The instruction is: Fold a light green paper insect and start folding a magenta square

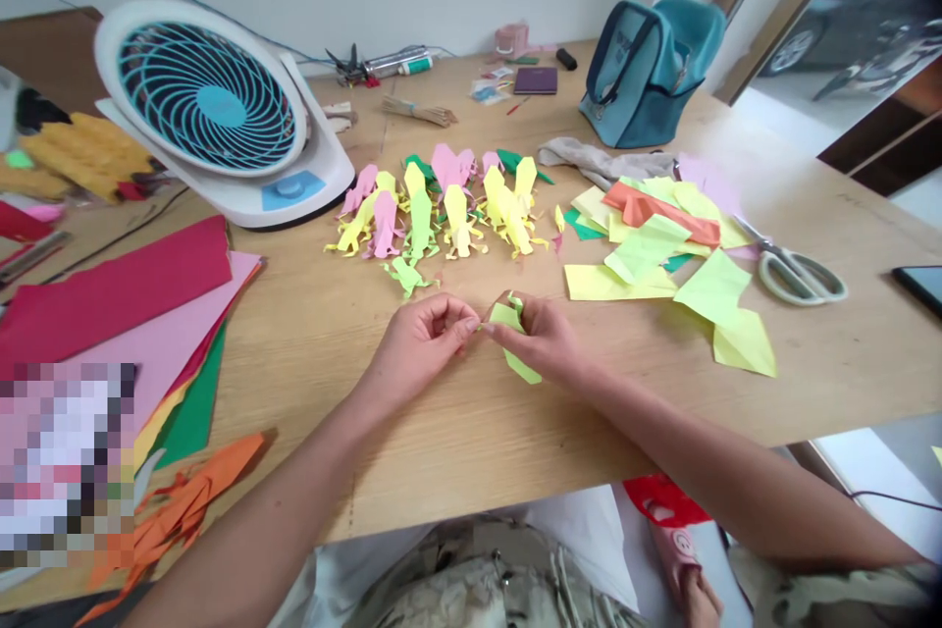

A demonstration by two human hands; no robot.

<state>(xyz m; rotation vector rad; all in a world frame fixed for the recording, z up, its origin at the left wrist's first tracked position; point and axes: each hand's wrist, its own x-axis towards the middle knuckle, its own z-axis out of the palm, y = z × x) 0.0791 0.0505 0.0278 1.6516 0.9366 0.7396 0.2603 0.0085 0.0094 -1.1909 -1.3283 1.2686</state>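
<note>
A light green folded-paper figure (521,369) is held over the near middle of the table. My right hand (541,339) is closed around it, with its body sticking out below the thumb. The fingertips of my left hand (434,339) pinch a tiny tip of the same figure; that tip is mostly hidden. Just beyond my hands lies a bright green paper figure (406,277). Behind it stand several similar origami figures in yellow (457,221), pink (385,224) and dark green (524,162).
Loose paper pieces (648,250) and scissors (802,275) lie to the right. A fan (221,108) stands back left, a teal bag (648,69) back right. Coloured sheets (125,280) and orange folded paper (187,500) are at left, a phone (919,285) at the right edge.
</note>
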